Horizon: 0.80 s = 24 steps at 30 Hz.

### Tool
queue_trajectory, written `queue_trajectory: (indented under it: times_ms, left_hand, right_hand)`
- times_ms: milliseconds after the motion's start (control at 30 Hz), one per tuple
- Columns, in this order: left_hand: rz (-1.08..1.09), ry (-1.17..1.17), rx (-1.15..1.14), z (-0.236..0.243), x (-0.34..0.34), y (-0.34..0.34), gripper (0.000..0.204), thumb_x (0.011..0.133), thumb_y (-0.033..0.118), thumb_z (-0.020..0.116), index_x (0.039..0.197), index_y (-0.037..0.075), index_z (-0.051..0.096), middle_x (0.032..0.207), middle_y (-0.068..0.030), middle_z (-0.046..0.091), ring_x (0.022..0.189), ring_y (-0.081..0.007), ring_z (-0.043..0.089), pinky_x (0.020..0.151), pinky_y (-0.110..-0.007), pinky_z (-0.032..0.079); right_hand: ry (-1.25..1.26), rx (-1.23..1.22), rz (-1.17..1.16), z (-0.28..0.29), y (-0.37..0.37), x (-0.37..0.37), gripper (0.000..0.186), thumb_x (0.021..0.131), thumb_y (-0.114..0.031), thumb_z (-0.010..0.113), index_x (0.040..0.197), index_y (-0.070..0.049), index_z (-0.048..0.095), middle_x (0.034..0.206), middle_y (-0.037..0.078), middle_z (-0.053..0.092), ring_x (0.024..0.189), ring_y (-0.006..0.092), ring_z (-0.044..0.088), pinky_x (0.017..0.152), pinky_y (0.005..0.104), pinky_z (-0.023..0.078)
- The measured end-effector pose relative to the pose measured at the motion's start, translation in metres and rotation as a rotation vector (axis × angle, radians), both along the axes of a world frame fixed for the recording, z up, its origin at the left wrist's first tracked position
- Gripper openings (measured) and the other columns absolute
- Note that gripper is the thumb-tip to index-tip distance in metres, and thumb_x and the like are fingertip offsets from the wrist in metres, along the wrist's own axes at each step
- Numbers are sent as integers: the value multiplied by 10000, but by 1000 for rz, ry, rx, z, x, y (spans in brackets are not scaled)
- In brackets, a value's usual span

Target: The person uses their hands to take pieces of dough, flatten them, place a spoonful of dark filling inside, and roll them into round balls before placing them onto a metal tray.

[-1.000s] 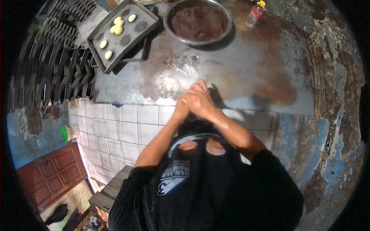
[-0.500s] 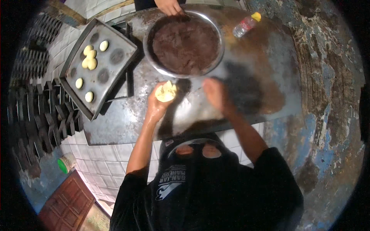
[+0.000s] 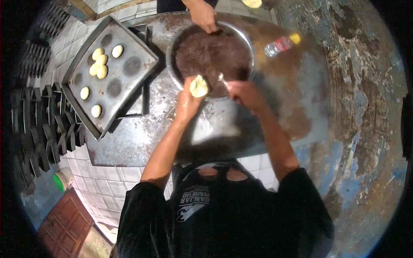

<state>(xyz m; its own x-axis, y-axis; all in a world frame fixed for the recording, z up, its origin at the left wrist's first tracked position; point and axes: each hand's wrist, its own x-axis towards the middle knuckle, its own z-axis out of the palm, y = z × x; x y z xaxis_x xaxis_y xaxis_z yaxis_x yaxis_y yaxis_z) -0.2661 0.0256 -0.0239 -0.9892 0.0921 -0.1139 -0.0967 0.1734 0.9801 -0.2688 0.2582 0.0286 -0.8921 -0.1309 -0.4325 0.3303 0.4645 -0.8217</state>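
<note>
A flattened piece of pale yellow dough (image 3: 199,87) rests in my left hand (image 3: 187,103), whose fingers curl round it at the near rim of the metal bowl (image 3: 173,74). Dark brown filling (image 3: 211,49) fills much of that bowl. My right hand (image 3: 246,95) is closed on a small shiny spoon-like tool (image 3: 222,79), its tip over the bowl's near side; blur hides its exact shape. Across the table another person's hand (image 3: 204,17) reaches into the filling at the far rim.
On the left, a dark baking tray (image 3: 124,81) holds several dough balls (image 3: 101,60). A clear plastic bottle (image 3: 279,45) with a yellow cap lies right of the bowl on the metal table (image 3: 284,112). Dark metal racks (image 3: 43,118) stand beyond the tray.
Both my hands have moved forward to the bowl's near rim, the left with the dough. The spoon-like tool now shows in my right hand. The other person's hand has come further over the bowl.
</note>
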Motion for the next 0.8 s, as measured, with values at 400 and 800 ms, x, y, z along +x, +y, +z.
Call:
queue_trajectory:
  times_ms: [400, 800]
  left_hand:
    - [174, -101, -87, -41, 68, -25, 395, 943, 109, 635, 1320, 119, 516, 1093, -146, 693, 1008, -284, 681, 870, -389, 540]
    - [25, -328, 476, 48, 223, 50, 460, 888, 191, 782, 1265, 92, 537, 940, 7, 602, 760, -67, 559, 666, -277, 491]
  right_hand:
    - [350, -50, 25, -57, -28, 133, 264, 929, -129, 689, 1142, 27, 694, 959, 212, 703, 876, 332, 714, 751, 416, 571]
    - [805, -104, 106, 28, -14, 220, 424, 938, -84, 571, 1359, -36, 557, 1210, 210, 665, 1093, 352, 662, 909, 469, 547]
